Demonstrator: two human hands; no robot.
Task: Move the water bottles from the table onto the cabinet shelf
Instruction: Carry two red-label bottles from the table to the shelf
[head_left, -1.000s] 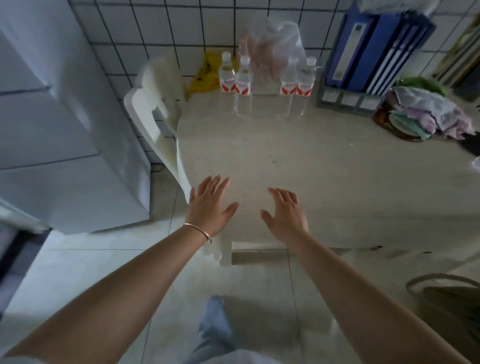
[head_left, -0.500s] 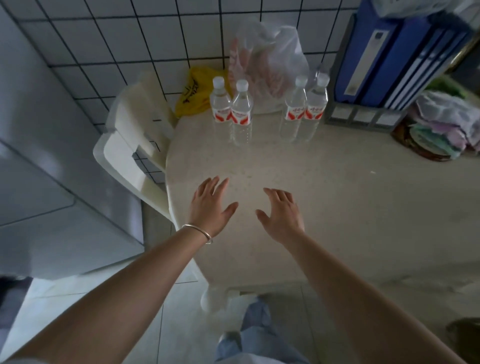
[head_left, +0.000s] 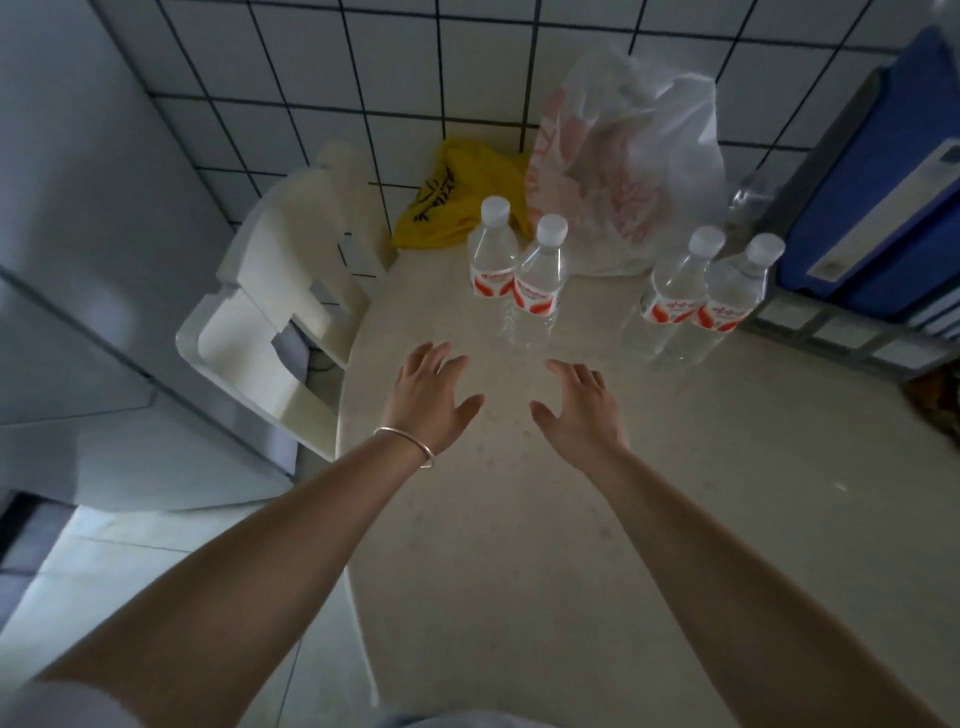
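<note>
- Four water bottles stood upright on the counter (head_left: 597, 519) at its far edge, in two pairs: the left pair (head_left: 514, 270) touching each other, the right pair (head_left: 706, 291) likewise side by side, with a gap between the pairs.
- None of them had been lifted; every cap was on and every red-and-white label faced roughly forward, so the task looked barely begun.
- Both arms reached forward over the counter. The left hand (head_left: 431, 400), with a thin bangle (head_left: 405, 444) at the wrist, had its grip spread, fingers straight and apart, holding nothing.
- The right hand (head_left: 576, 410) was the same: grip spread, palm down, empty, short of the bottles.
- The left hand lay nearer the left pair and the right hand pointed between the pairs; neither touched a bottle.
- Behind the bottles sat a clear plastic bag (head_left: 623, 156) and a yellow bag (head_left: 457, 202) against the tiled wall, with blue binders (head_left: 893, 192) in a rack at the right.
- A white plastic chair (head_left: 280, 322) stood just beside the counter's left end.
- No open cabinet shelf could be made out; a pale unit at the left may have been the cabinet, but I could not tell.
- All four bottles were left to be grasped, carried and shelved.
</note>
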